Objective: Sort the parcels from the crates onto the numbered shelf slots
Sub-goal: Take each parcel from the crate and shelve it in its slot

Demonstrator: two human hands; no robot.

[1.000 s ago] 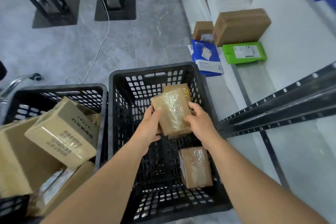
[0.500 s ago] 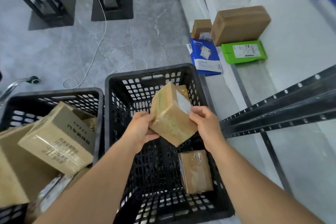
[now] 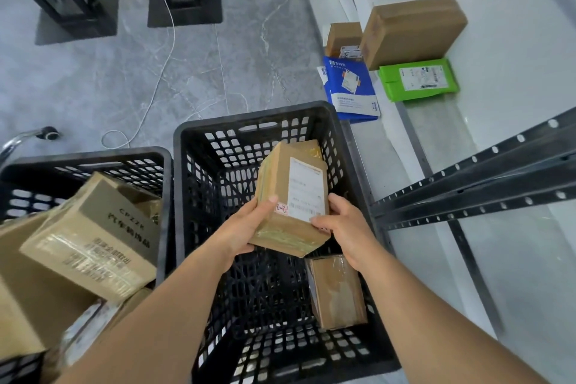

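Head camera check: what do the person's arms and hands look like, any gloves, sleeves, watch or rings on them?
Both arms are bare along all the forearm in view; no sleeve edge shows. The left hand and right hand wear no gloves. No watch, wristband or bracelet shows on either wrist, and no ring on the fingers that are visible. No cables, straps or markings on them.

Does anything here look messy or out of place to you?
Mostly the left crate: its cardboard boxes are heaped at tilts above the rim. The blue mailer by the shelf overhangs the shelf edge at an angle. The parcel held in the left hand and right hand looks intact.
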